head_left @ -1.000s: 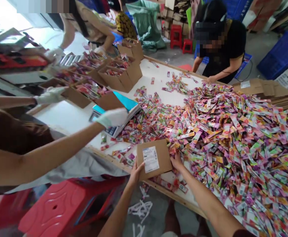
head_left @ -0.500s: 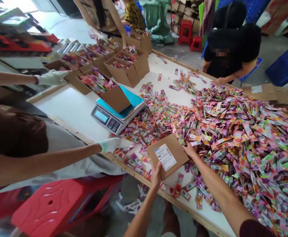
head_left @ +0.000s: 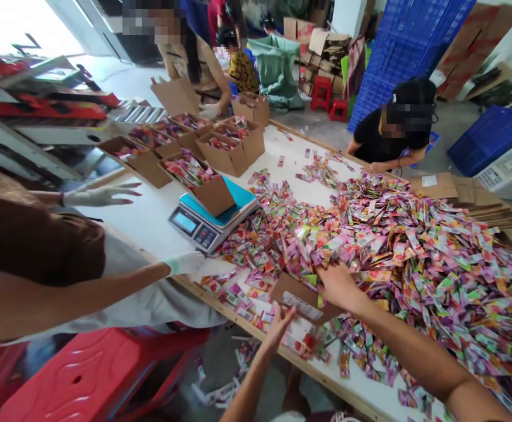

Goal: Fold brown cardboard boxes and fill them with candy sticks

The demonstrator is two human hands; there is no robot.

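A small brown cardboard box (head_left: 284,285) with a white label is tilted at the table's near edge, its labelled side towards me. My left hand (head_left: 277,328) holds its near side, thumb and fingers against the cardboard. At the box's far right side is my right hand (head_left: 341,287), blurred, its fingers curled around several small packets, with green bits showing beside them. Blurred packets (head_left: 321,243) lie just beyond that hand, at the edge of a big heap of colourful flat packets (head_left: 414,264). The inside of the box is hidden from me.
A scale (head_left: 194,225) bears an open box of packets (head_left: 194,170). Behind it stand several filled boxes (head_left: 225,149). A co-worker's gloved hands (head_left: 185,264) are at the left. Another person (head_left: 388,129) stands across the table. A red stool (head_left: 75,375) is at lower left.
The box has tipped, so its label is foreshortened. My right hand has moved from the box's edge onto packets beside it. The co-worker's far gloved hand has left the filled boxes.
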